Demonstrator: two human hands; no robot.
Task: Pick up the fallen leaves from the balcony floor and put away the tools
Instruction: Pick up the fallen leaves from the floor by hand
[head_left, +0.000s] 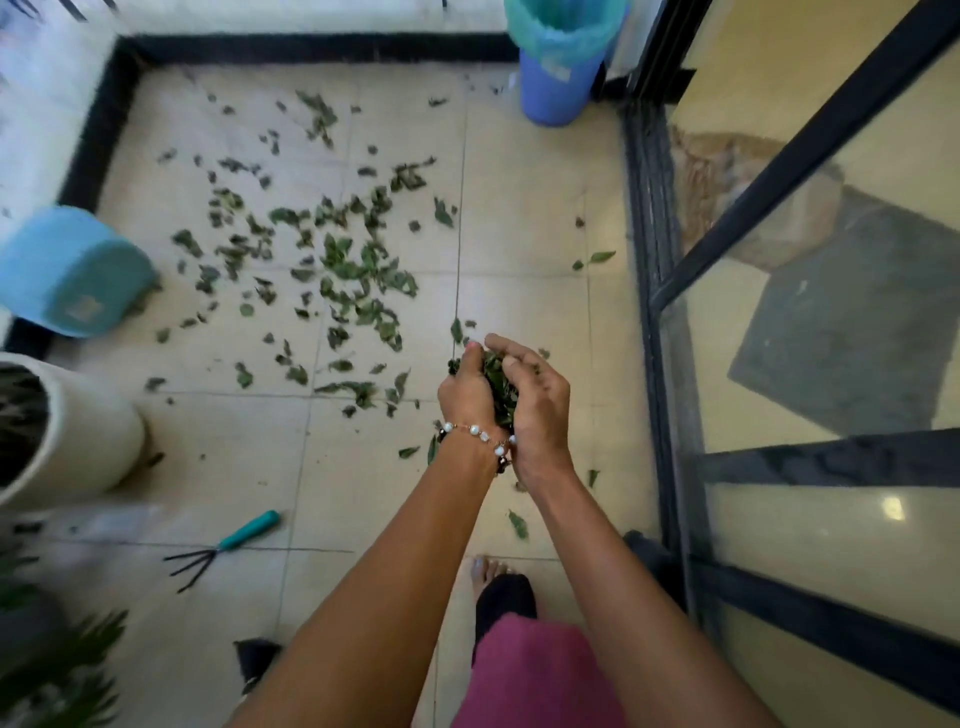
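Several green fallen leaves lie scattered over the beige tiled balcony floor. My left hand and my right hand are cupped together above the floor, holding a bunch of leaves between them. A beaded bracelet sits on my left wrist. A small hand rake with a teal handle and black prongs lies on the tiles at the lower left. A blue bin lined with a green bag stands at the far right corner.
An overturned teal pot lies at the left wall. A white planter stands below it, with plant fronds in the lower left corner. A glass sliding door with a dark frame runs along the right. My bare foot is on the tiles.
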